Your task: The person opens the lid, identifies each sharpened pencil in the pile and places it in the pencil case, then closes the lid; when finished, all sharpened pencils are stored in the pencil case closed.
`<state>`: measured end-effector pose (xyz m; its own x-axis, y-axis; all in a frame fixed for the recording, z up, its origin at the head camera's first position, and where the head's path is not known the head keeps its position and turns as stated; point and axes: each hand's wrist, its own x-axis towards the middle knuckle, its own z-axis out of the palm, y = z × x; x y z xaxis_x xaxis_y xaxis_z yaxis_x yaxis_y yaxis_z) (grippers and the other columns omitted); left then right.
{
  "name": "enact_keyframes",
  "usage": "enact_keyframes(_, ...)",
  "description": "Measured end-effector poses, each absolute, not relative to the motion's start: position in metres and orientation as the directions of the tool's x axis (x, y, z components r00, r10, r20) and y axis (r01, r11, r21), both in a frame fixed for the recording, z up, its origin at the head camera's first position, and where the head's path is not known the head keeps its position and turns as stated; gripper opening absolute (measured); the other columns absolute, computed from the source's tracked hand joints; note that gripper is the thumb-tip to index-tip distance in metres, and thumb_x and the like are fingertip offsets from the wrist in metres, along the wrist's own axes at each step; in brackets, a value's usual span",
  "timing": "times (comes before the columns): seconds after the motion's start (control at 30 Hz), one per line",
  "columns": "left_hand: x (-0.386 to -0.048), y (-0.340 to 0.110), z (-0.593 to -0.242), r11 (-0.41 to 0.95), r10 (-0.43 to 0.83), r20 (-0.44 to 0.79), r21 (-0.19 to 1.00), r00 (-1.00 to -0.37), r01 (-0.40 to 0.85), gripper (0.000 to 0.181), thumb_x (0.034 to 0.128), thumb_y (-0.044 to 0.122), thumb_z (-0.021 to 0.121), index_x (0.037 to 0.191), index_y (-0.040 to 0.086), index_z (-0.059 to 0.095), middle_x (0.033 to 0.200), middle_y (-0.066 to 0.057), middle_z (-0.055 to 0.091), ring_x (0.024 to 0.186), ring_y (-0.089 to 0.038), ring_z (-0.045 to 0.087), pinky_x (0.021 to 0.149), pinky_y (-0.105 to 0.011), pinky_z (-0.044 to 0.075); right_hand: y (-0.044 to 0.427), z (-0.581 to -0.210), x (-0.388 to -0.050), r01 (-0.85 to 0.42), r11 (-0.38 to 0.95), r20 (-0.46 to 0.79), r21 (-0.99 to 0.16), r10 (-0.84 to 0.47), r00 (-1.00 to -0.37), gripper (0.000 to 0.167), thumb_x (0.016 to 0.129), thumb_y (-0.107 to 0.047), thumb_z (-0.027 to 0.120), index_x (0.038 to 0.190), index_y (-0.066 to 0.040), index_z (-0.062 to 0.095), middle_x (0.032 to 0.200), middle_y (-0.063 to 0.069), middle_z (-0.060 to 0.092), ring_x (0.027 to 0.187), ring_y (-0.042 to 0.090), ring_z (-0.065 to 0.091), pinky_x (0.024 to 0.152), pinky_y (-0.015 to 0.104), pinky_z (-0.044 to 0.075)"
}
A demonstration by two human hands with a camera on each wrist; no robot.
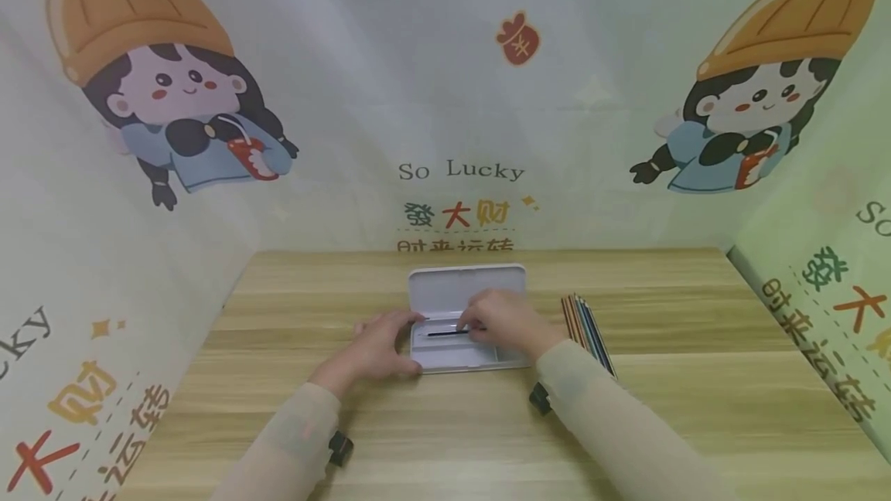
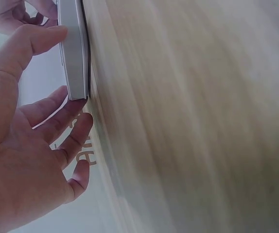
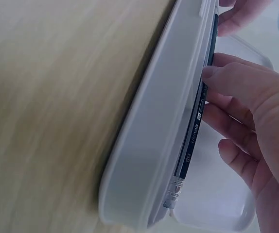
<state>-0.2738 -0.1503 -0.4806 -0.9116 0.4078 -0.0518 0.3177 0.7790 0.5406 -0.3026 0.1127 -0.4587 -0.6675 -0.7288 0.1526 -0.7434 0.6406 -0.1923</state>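
Reference: the clock is centred on the case, with 12 o'clock pointing directly away from the person.

Nearest, two pale sleeves (image 1: 278, 447) extend over the bench (image 1: 445, 424), one from 7 o'clock and one from 5 o'clock. Each carries a dark wrist unit (image 1: 341, 448) on its inner side.

The left hand (image 1: 379, 346) is at 9 o'clock. It grips the end of the white case (image 1: 445, 359), with the thumb at the near corner and the fingers reaching round toward the far corner. The little finger extends clear of the case.

The white case lies lengthwise on the bench, between the hands, with shallow compartments facing up. The right hand (image 1: 504, 319) enters from 4 o'clock and is positioned above the right half of the case. It pinches a black pencil (image 3: 194, 131) between thumb and fingers. The black pencil runs along the 9-to-3 o'clock axis, above the compartments; its clear-sleeved end points to 3 o'clock, and its barrel is marked HB. Contact between pencil and compartment floor cannot be determined.

At 3 o'clock, just beside the case, a row of coloured pencils (image 1: 585, 327) lies on the bench, slanting from 11 to 5 o'clock.

The lid (image 1: 459, 288) is hinged back at 12 o'clock.

Farthest, behind the bench, a printed backdrop (image 1: 390, 99) bears "So Lucky" lettering (image 1: 461, 171) at 12 o'clock and cartoon figures (image 1: 209, 114) at 10 and 2 o'clock.
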Motion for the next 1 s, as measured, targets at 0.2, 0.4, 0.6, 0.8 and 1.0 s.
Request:
enact_keyframes(0.2,-0.273,-0.15,-0.482,0.774,0.404,-0.053,0.552,-0.913,0.311,0.084,0.07,0.029,0.09,0.146,0.016,0.055,0.153,-0.011,0.054,0.139,-0.035,0.048,0.109,-0.064,0.027,0.109,-0.464,-0.303,-0.726,0.655,0.144,-0.211,-0.713,-0.686,0.016,0.086,-0.011,0.078,0.098,-0.021,0.083,0.086,-0.006,0.072,0.081,0.01,0.065,0.081,0.03,0.055)
enact_keyframes(0.4,-0.272,-0.149,-0.483,0.769,0.405,-0.05,0.558,-0.913,0.31,0.086,0.069,0.029,0.089,0.146,0.015,0.055,0.154,-0.011,0.054,0.139,-0.035,0.048,0.108,-0.064,0.027,0.109,-0.47,-0.304,-0.7,0.677,0.105,-0.228,-0.697,-0.709,0.013,0.087,-0.012,0.079,0.096,-0.021,0.083,0.085,-0.008,0.072,0.081,0.008,0.063,0.081,0.029,0.055)
enact_keyframes(0.6,-0.272,-0.15,-0.484,0.776,0.4,-0.049,0.549,-0.915,0.31,0.086,0.0694,0.029,0.089,0.147,0.016,0.055,0.154,-0.01,0.054,0.139,-0.034,0.048,0.107,-0.061,0.028,0.11,-0.469,-0.301,-0.675,0.69,0.116,-0.261,-0.672,-0.732,0.015,0.089,-0.014,0.078,0.103,-0.017,0.081,0.09,-0.005,0.073,0.084,0.01,0.064,0.084,0.032,0.055)
enact_keyframes(0.8,-0.271,-0.15,-0.481,0.778,0.399,-0.044,0.545,-0.916,0.313,0.086,0.0691,0.03,0.09,0.146,0.016,0.055,0.152,-0.011,0.055,0.138,-0.034,0.049,0.105,-0.059,0.03,0.111,-0.468,-0.293,-0.638,0.683,0.177,-0.355,-0.622,-0.763,0.015,0.09,-0.016,0.076,0.104,-0.015,0.08,0.101,-0.002,0.075,0.094,0.016,0.069,0.089,0.037,0.056)
enact_keyframes(1.0,-0.272,-0.15,-0.482,0.776,0.402,-0.04,0.546,-0.915,0.317,0.086,0.0693,0.029,0.09,0.146,0.015,0.055,0.153,-0.012,0.055,0.139,-0.035,0.048,0.105,-0.061,0.029,0.117,-0.468,-0.284,-0.604,0.688,0.232,-0.402,-0.561,-0.795,0.013,0.091,-0.013,0.074,0.103,-0.012,0.08,0.102,0.001,0.076,0.098,0.019,0.07,0.091,0.039,0.055)
